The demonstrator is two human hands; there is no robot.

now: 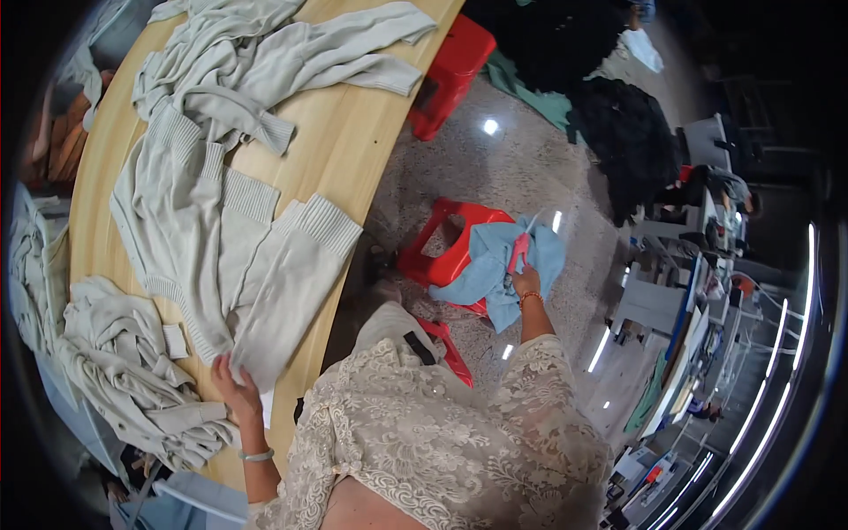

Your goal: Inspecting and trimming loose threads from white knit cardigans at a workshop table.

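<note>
Head view: right hand (526,281) fingers hard to make out, closed on red-handled scissors (518,252) over a blue cloth (495,265) on the red stool (442,247), right of the table (353,132). Left hand (234,389) flat, open, pressing the sweater (221,238) hem at the table's near edge.

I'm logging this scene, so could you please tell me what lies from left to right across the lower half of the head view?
Crumpled pale sweaters → left hand on the flat grey sweater → red stool → right hand with red scissors on blue cloth.

Bright overhead light, floor glare, fisheye-bent edges
</note>
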